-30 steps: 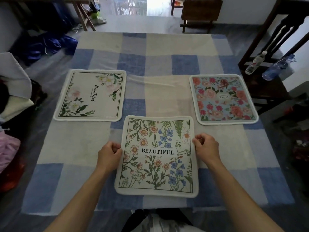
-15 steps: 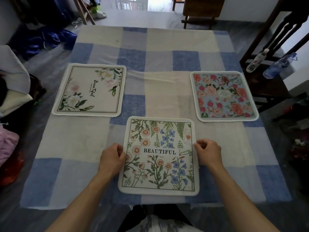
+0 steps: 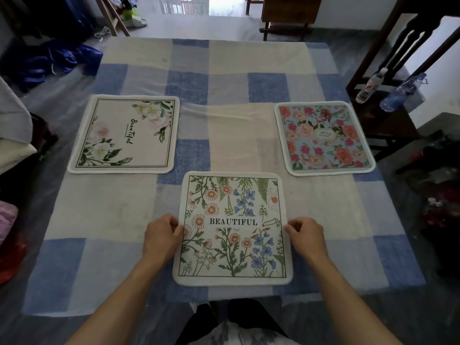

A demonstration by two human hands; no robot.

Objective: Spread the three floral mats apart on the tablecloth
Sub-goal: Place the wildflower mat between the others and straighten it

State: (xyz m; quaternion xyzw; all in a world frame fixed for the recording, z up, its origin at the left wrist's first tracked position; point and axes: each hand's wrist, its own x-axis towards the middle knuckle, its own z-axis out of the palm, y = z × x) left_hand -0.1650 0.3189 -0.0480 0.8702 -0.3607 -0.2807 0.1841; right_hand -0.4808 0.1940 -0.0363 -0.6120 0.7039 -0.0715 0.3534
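Note:
Three floral mats lie flat and apart on the blue-and-cream checked tablecloth (image 3: 231, 130). A white mat with pale roses (image 3: 125, 134) is at the left. A blue mat with pink and orange flowers (image 3: 323, 138) is at the right. The wildflower mat printed BEAUTIFUL (image 3: 232, 229) lies nearest me in the middle. My left hand (image 3: 161, 235) pinches its left edge, and my right hand (image 3: 305, 234) pinches its right edge. Both hands rest low on the cloth.
A dark wooden chair (image 3: 388, 115) stands at the right with two plastic bottles (image 3: 371, 85) on its seat. Piled clothes (image 3: 15, 145) and a blue bag (image 3: 49, 61) sit at the left. Another wooden chair (image 3: 286, 16) is beyond the table's far edge.
The wildflower mat has come a little closer to me and settled flat near the table's front edge, with both hands still on its sides. The other two mats have not moved.

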